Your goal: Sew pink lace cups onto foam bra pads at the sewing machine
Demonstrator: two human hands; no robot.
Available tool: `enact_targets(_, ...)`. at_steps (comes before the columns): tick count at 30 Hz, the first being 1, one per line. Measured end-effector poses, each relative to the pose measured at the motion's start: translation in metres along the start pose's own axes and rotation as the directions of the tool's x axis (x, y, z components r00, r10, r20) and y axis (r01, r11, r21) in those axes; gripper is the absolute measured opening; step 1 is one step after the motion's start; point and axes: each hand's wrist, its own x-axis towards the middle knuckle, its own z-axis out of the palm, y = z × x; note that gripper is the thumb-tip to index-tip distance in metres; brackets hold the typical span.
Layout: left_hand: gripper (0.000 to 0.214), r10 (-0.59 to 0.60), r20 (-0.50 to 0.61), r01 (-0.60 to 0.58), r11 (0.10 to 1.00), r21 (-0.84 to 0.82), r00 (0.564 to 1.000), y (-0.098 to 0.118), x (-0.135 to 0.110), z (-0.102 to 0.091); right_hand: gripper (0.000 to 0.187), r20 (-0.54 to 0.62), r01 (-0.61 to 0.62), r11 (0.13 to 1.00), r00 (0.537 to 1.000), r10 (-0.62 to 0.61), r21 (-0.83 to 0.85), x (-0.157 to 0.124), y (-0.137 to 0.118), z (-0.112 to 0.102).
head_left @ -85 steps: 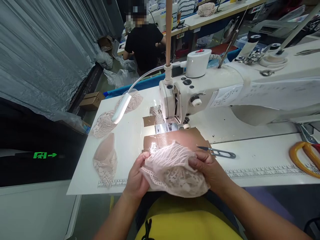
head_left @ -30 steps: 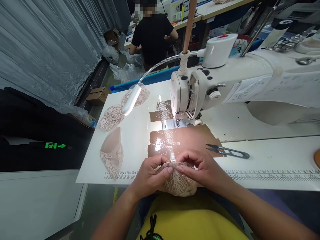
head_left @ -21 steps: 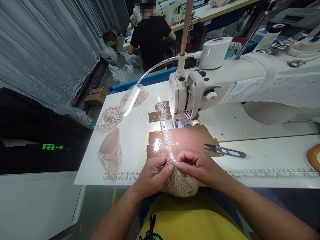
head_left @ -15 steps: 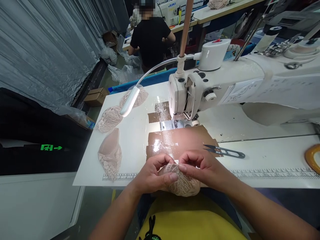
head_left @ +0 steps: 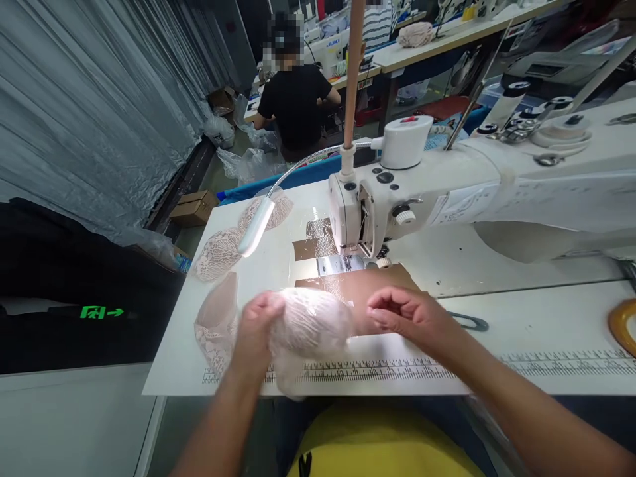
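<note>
My left hand is closed on the edge of a pale lace bra cup, which is blurred by motion over the table's front part. To the right of the cup and apart from it, my right hand has its thumb and fingers drawn together in a pinch; whatever they hold, if anything, does not show. Partly behind that hand lie dark thread snips, with only the handle end visible. Another lace bra cup lies left of my left hand, and a further lace cup rests behind it.
Beyond my hands stands a white sewing machine with a needle plate. A lamp on a bendy neck hangs over the tabletop. A roll of tape sits at the right. A person sits at another machine further back.
My left hand has lifted the lace bra cup up and to the left, away from the table edge. My right hand has come off the cup and moved slightly right, now covering the snips' blades.
</note>
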Motion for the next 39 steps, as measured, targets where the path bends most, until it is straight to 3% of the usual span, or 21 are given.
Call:
enact_targets(1,0.024,0.134,-0.109,-0.118,0.983,0.142,0.985,0.010,0.005,-0.008,0.033,-0.057,-0.008,0.999,0.998,0.005,-0.044,-0.001,0.001,-0.007)
enact_targets(2,0.022,0.287,-0.167,-0.223,0.920,0.322,0.943,0.018,0.010,-0.012,0.033,-0.111,-0.014,0.996,0.994,0.004,-0.091,-0.003,0.001,-0.014)
enact_targets(3,0.022,0.432,-0.155,-0.306,0.810,0.500,0.889,0.022,0.017,-0.013,0.032,-0.155,-0.018,0.990,0.988,-0.004,-0.140,-0.004,0.001,-0.020)
enact_targets(5,0.024,0.609,0.063,-0.434,0.486,0.759,0.791,0.021,0.032,-0.003,0.030,-0.194,-0.017,0.970,0.981,-0.032,-0.242,-0.003,-0.001,-0.026)
enact_targets(7,0.025,0.571,0.390,-0.555,0.142,0.820,0.722,0.005,0.047,0.022,0.027,-0.176,-0.008,0.933,0.983,-0.059,-0.358,0.002,-0.007,-0.028)
enact_targets(9,0.022,0.377,0.590,-0.581,-0.152,0.799,0.714,-0.017,0.057,0.052,0.023,-0.117,0.013,0.882,0.990,-0.078,-0.471,0.010,-0.014,-0.026)
enact_targets(12,0.020,0.273,0.648,-0.615,-0.204,0.761,0.711,-0.042,0.055,0.086,0.023,-0.025,0.102,0.780,0.989,-0.149,-0.617,0.024,-0.018,-0.020)
enact_targets(14,0.020,0.246,0.659,-0.626,-0.206,0.752,0.711,-0.046,0.047,0.093,0.026,0.046,0.195,0.696,0.973,-0.227,-0.691,0.032,-0.013,-0.016)
enact_targets(17,0.026,0.208,0.653,-0.641,-0.130,0.757,0.729,-0.035,0.037,0.085,0.025,0.145,0.265,0.524,0.955,-0.260,-0.809,0.039,0.003,-0.007)
enact_targets(19,0.030,0.163,0.662,-0.674,0.033,0.738,0.732,-0.024,0.038,0.073,0.021,0.176,0.267,0.391,0.951,-0.255,-0.881,0.041,0.014,-0.002)
enact_targets(21,0.030,0.156,0.688,-0.705,0.192,0.683,0.709,-0.018,0.043,0.062,0.021,0.197,0.284,0.298,0.937,-0.290,-0.911,0.042,0.023,0.001)
enact_targets(22,0.028,0.178,0.703,-0.724,0.227,0.652,0.689,-0.018,0.047,0.058,0.023,0.204,0.295,0.270,0.926,-0.318,-0.917,0.043,0.026,0.002)
enact_targets(26,0.027,0.295,0.749,-0.800,0.120,0.587,0.594,-0.032,0.063,0.052,0.027,0.198,0.288,0.176,0.894,-0.403,-0.941,0.046,0.032,0.003)
enact_targets(31,0.028,0.336,0.774,-0.824,0.011,0.566,0.536,-0.043,0.082,0.056,0.028,0.131,0.215,0.161,0.899,-0.417,-0.963,0.055,0.031,0.004)
enact_targets(39,0.033,0.232,0.805,-0.822,-0.036,0.568,0.546,-0.037,0.102,0.055,0.033,0.032,0.105,0.228,0.952,-0.303,-0.968,0.060,0.019,0.007)
